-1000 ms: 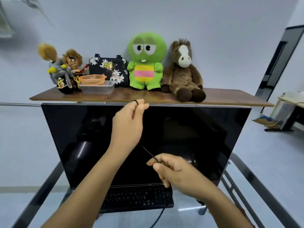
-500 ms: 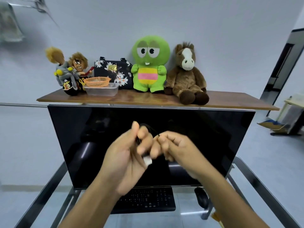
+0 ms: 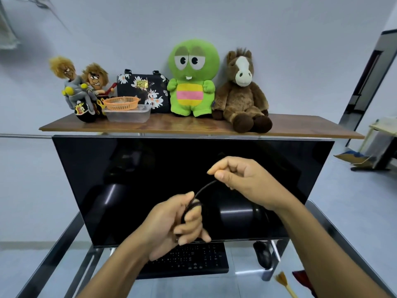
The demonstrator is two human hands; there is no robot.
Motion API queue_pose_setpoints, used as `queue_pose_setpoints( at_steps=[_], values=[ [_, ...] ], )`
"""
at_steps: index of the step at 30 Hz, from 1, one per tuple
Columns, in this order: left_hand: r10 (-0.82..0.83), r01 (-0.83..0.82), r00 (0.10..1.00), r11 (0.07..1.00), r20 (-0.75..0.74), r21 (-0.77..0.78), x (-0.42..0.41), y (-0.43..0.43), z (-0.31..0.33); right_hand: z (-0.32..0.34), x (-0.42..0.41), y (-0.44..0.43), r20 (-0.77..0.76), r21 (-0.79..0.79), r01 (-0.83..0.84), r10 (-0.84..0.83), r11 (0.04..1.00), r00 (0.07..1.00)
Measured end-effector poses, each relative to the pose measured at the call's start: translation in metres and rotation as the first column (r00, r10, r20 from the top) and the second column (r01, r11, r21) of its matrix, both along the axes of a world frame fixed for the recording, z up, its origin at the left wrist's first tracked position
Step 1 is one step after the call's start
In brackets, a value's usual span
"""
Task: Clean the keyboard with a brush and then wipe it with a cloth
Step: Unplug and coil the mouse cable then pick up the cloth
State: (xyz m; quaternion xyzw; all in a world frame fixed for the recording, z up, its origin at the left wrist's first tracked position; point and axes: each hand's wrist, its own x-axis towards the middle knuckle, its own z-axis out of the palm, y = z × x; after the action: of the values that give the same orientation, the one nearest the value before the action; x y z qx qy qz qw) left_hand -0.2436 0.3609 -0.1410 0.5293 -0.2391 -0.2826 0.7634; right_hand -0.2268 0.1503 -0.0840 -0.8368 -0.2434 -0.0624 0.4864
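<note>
Grips clenching on the black cable (image 3: 204,188): left hand (image 3: 171,224) holding wound loops, right hand (image 3: 242,181) pinching the free run. Likely prep, tidying the lead; keyboard (image 3: 193,261) lying on the desk (image 3: 242,286) below, brush (image 3: 281,280) untouched at right. Next: parking cable, reaching for brush. Hands, touching half a second ago, are now parting.

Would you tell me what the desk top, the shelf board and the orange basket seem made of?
The desk top looks like clear glossy glass: see-through, mirroring light. The shelf board seems wood or wood-look laminate: brown grain, faint sheen. The orange basket is probably moulded plastic: even colour, open lattice.
</note>
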Motion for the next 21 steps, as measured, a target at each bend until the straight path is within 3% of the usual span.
queue_pose_setpoints(
  at_steps=[2, 4, 6, 8, 9, 11, 13, 15, 17, 19, 21],
  values=[
    [-0.006, -0.039, 0.988, 0.959, -0.157, -0.28, -0.004, -0.004, 0.01, -0.017, 0.006, 0.005, -0.038, 0.08, 0.024, -0.021, 0.996, 0.999],
    [0.115, -0.22, 0.959, 0.88, -0.259, -0.421, 0.0, -0.009, 0.02, -0.044, 0.007, 0.019, -0.079, 0.076, 0.04, -0.034, 0.996, 0.996],
    [0.279, -0.405, 0.905, 0.798, -0.323, -0.447, 0.01, -0.01, 0.024, -0.062, -0.001, 0.036, -0.12, -0.043, 0.022, -0.027, 0.999, 0.992],
    [0.448, -0.532, 0.845, 0.758, -0.293, -0.376, 0.024, -0.011, 0.02, -0.066, -0.014, 0.047, -0.191, -0.247, -0.065, 0.017, 0.967, 0.981],
    [0.547, -0.589, 0.808, 0.75, -0.22, -0.301, 0.03, -0.011, 0.015, -0.063, -0.019, 0.049, -0.192, -0.381, -0.121, 0.05, 0.916, 0.98],
    [0.69, -0.685, 0.719, 0.724, 0.085, -0.083, 0.037, -0.01, 0.006, -0.049, -0.025, 0.047, -0.073, -0.623, -0.127, 0.105, 0.771, 0.992],
    [0.587, -0.695, 0.693, 0.699, 0.418, 0.171, 0.035, -0.01, 0.001, -0.028, -0.024, 0.038, 0.125, -0.724, 0.001, 0.129, 0.69, 0.984],
    [0.361, -0.56, 0.806, 0.723, 0.47, 0.405, 0.031, -0.013, -0.003, -0.009, -0.016, 0.026, 0.249, -0.653, 0.043, 0.161, 0.756, 0.955],
    [0.204, -0.349, 0.924, 0.797, 0.325, 0.493, 0.023, -0.018, -0.004, 0.003, -0.006, 0.013, 0.228, -0.502, -0.04, 0.177, 0.864, 0.957],
    [0.127, -0.167, 0.984, 0.908, 0.128, 0.385, 0.016, -0.025, -0.001, 0.006, 0.008, 0.001, 0.12, -0.266, -0.108, 0.144, 0.958, 0.982],
    [0.055, -0.039, 0.995, 0.981, -0.082, 0.193, 0.01, -0.031, 0.004, -0.001, 0.017, -0.003, 0.028, -0.034, -0.112, 0.113, 0.993, 0.993]
  ],
)
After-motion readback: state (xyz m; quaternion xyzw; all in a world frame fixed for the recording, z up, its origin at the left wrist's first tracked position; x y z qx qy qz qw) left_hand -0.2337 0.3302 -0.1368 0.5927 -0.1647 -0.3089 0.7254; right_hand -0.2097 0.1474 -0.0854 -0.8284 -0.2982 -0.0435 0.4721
